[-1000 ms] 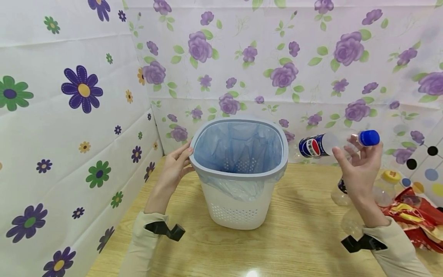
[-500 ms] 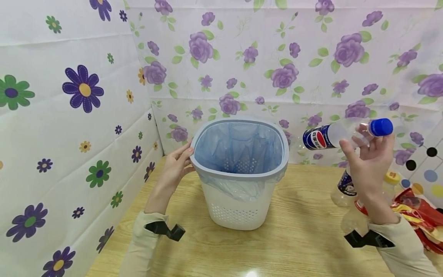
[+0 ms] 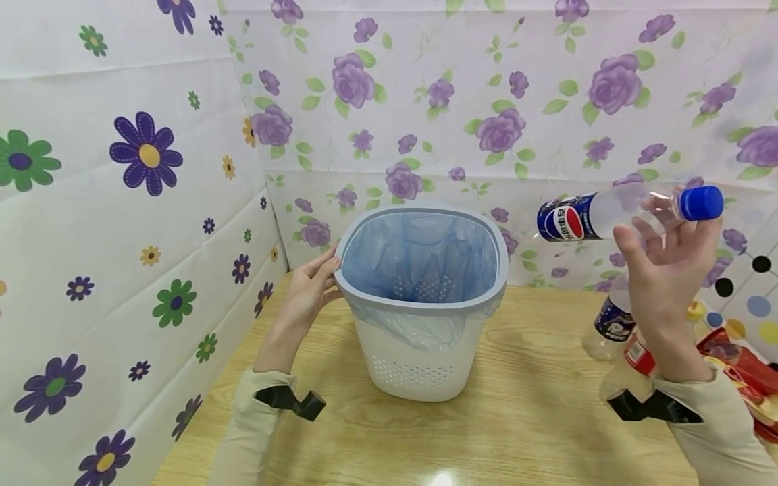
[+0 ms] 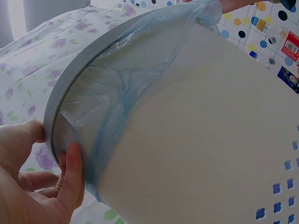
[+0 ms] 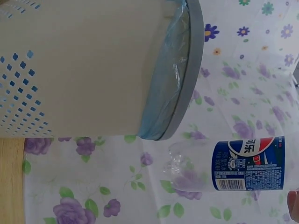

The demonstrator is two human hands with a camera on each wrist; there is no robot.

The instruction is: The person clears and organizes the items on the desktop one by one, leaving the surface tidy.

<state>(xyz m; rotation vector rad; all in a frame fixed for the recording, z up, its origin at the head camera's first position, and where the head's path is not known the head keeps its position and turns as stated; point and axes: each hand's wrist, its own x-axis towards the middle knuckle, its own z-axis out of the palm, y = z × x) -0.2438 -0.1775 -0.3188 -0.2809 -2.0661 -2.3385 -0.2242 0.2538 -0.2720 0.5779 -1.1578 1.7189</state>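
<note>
A white trash can (image 3: 419, 364) with a grey rim stands upright on the table, lined with a blue plastic bag (image 3: 419, 250) folded over the rim. My left hand (image 3: 306, 290) pinches the rim at its left side; in the left wrist view the thumb (image 4: 35, 131) is on the outer edge and the fingers curl under the rim over the bag. To the right of the can, my right hand (image 3: 671, 270) grips a clear plastic bottle (image 3: 632, 206) by its neck end. It lies nearly level in the air, blue cap right, its blue-labelled base (image 5: 187, 165) pointing toward the can.
Behind and below my right hand, a blue-labelled bottle (image 3: 610, 324) and a red-labelled bottle (image 3: 635, 364) stand on the wooden table (image 3: 523, 418). Crumpled red and yellow packaging (image 3: 741, 371) lies at the far right. Flowered sheets (image 3: 425, 135) hang behind and at the left.
My right hand has moved right and up with the bottle, away from the can, uncovering more of the standing bottles. My left hand keeps its place on the rim.
</note>
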